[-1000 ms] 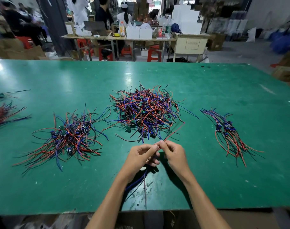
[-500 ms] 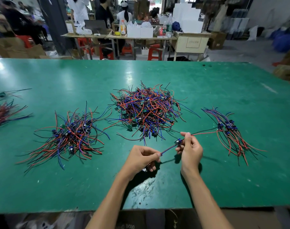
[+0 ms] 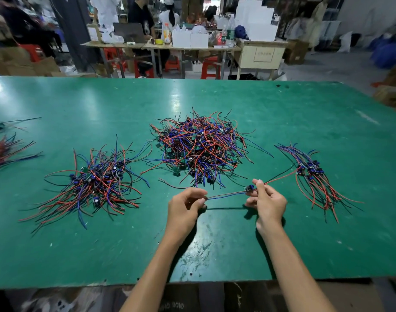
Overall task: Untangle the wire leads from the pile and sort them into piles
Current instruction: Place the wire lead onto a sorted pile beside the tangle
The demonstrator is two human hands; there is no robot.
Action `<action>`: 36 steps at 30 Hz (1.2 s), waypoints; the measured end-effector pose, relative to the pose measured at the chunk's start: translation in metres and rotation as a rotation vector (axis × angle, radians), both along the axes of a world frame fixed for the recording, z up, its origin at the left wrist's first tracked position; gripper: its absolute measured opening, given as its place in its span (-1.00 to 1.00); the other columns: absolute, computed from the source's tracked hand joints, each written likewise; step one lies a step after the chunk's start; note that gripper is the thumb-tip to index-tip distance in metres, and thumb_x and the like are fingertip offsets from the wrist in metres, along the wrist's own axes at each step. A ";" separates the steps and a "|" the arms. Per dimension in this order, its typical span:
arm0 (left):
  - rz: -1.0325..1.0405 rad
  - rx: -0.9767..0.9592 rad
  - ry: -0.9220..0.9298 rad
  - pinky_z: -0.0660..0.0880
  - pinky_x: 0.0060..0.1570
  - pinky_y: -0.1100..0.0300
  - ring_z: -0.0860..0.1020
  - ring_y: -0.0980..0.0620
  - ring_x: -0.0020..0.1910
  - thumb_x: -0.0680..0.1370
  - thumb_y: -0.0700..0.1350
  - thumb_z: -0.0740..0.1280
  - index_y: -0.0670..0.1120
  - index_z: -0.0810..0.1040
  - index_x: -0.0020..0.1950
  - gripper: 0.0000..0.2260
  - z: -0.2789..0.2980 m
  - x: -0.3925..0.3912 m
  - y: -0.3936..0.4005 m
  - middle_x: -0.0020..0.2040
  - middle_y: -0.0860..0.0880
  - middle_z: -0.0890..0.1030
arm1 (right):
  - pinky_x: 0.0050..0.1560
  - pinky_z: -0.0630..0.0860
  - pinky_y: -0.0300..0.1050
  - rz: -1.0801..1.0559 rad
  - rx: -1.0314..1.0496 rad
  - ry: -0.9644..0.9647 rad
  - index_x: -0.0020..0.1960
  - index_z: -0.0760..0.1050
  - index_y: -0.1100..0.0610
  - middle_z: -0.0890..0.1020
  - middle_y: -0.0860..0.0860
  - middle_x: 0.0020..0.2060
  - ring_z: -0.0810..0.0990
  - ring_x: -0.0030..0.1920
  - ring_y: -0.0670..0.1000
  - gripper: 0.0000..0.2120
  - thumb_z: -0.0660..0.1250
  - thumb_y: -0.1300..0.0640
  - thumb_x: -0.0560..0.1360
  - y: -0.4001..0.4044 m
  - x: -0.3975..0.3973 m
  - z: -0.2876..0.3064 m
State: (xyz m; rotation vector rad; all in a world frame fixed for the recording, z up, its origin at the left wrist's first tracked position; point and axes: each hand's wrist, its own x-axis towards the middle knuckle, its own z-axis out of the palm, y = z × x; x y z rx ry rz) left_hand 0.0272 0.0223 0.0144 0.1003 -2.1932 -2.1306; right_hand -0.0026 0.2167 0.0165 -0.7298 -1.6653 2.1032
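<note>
Left hand (image 3: pixel 185 204) and right hand (image 3: pixel 268 200) pinch one wire lead (image 3: pixel 226 195) stretched between them.

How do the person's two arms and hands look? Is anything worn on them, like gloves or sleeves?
Both forearms are bare up to the frame's lower edge; no sleeves show. The left hand and the right hand wear no gloves. No ring, watch or bracelet is visible on either hand or wrist.

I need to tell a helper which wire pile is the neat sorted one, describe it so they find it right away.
On the green table, look right of the big tangled middle heap, just beyond the right hand. That small pile is the one whose leads lie combed roughly parallel, dark connectors bunched together.
</note>
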 end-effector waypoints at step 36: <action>0.151 0.032 0.165 0.59 0.03 0.22 0.70 0.02 -0.05 0.45 -0.29 0.53 -0.08 0.63 -0.03 -0.82 -0.009 -0.002 -0.009 -0.11 -0.03 0.74 | -0.02 0.63 -0.26 0.413 -0.358 0.202 0.23 0.53 0.18 0.74 0.08 0.04 0.72 0.05 -0.06 -0.80 0.23 0.23 0.64 0.029 0.024 0.002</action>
